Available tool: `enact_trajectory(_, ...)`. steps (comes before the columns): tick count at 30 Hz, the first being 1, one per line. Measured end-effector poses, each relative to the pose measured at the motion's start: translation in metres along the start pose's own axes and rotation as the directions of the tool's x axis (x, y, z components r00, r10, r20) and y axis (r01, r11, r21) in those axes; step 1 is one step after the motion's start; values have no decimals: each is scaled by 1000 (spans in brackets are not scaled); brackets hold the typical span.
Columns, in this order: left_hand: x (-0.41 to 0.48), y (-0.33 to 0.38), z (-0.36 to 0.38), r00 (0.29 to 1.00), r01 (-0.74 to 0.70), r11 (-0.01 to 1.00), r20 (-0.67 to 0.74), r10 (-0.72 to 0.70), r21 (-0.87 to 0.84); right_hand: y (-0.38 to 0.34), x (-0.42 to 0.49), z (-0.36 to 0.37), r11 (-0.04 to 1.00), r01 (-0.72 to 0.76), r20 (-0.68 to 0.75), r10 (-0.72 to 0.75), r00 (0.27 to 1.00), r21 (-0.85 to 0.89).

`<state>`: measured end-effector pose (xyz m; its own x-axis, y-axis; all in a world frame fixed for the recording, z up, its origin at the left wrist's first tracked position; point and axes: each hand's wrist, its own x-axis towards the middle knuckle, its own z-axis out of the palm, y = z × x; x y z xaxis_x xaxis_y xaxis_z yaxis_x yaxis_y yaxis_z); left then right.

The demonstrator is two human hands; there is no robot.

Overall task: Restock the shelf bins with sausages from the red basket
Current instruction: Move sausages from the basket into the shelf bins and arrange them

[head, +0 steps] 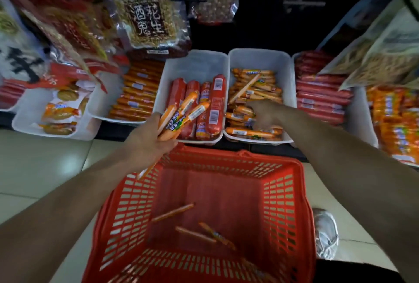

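Holding sausage bundle (pixel 181 112) tight in left grip (pixel 152 137), just over basket (pixel 226 158) rim. Right grip (pixel 263 115) down in bin (pixel 286 74), bare room beyond; can't tell closure.

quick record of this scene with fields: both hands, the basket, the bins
left hand: grips a bunch of orange sausages in front of the middle bin
right hand: down among thin orange sausages in the right white bin; grip not visible
red basket: in front of the bins, a few loose sausages left inside
middle bin contents: thick red sausages
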<state>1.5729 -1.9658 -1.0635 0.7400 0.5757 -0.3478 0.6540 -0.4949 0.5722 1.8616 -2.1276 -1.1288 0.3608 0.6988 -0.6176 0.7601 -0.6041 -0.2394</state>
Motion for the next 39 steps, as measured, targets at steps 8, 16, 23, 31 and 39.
enact_trajectory(8, 104, 116, 31, 958, -257, 945, 185, 220, 205, 61, -52, -43, 999, 27, -147, -31, 989, -30)
enact_trajectory(16, 152, 160, 125, 868, -438, 815, 415, 273, 379, 105, -72, 7, 988, -74, -510, 133, 850, 135)
enact_trajectory(23, 141, 140, 133, 864, -473, 831, 339, 373, 291, 74, -32, 15, 984, 41, -256, -86, 963, -176)
enact_trajectory(31, 188, 147, 104, 946, -322, 916, 44, 321, 239, 59, -24, 37, 978, 117, -302, -166, 939, -173)
enact_trajectory(39, 235, 162, 134, 983, -181, 929, 57, 172, 322, 54, -12, 29, 972, 143, -389, -207, 898, -185)
